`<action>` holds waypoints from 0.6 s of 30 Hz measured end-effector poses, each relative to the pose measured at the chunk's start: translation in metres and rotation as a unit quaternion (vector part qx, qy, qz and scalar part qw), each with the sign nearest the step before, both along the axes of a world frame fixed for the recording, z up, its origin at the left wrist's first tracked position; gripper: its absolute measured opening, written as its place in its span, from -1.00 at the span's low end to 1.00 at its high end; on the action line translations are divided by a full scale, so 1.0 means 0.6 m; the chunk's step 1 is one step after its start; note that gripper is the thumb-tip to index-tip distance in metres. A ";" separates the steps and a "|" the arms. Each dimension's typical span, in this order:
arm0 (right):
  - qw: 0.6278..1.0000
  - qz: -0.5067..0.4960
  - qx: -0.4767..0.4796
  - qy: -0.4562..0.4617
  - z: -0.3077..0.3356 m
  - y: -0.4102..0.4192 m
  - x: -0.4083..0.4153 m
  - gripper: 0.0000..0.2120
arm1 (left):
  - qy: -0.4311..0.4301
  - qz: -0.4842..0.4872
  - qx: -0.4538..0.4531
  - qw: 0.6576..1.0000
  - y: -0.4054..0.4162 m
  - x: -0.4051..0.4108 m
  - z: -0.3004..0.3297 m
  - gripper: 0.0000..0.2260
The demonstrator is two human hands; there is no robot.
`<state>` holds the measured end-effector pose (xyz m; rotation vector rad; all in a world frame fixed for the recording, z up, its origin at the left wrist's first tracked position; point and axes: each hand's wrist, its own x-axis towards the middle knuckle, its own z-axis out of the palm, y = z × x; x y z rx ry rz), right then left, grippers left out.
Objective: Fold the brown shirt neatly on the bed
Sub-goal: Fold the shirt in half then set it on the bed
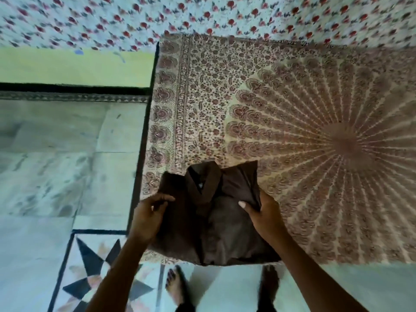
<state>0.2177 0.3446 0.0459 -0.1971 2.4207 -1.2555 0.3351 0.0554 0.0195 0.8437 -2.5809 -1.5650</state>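
The brown shirt lies folded into a compact rectangle at the near corner of the bed, collar pointing away from me. My left hand holds the shirt's left edge with curled fingers. My right hand grips the right edge, thumb on top and fingers wrapped under the cloth. The shirt's lower hem reaches the bed's front edge.
The bed carries a beige and maroon mandala-print sheet. A floral curtain or cloth hangs beyond it. Tiled floor lies to the left, with a star-pattern inlay. My bare feet stand at the bed's front edge.
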 end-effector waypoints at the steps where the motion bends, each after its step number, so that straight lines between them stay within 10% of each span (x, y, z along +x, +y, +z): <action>1: 1.000 -0.005 -0.003 -0.018 -0.013 -0.012 0.008 -0.53 | -0.011 -0.017 0.003 1.000 -0.019 0.013 -0.009 -0.67; 10: 0.995 -0.017 -0.018 -0.101 -0.152 -0.107 -0.019 -0.35 | -0.108 -0.198 -0.035 0.974 -0.162 0.051 -0.129 -0.25; 18: 0.986 -0.068 -0.017 -0.148 -0.273 -0.139 -0.041 -0.27 | -0.086 -0.160 -0.004 0.983 -0.216 0.043 -0.220 -0.29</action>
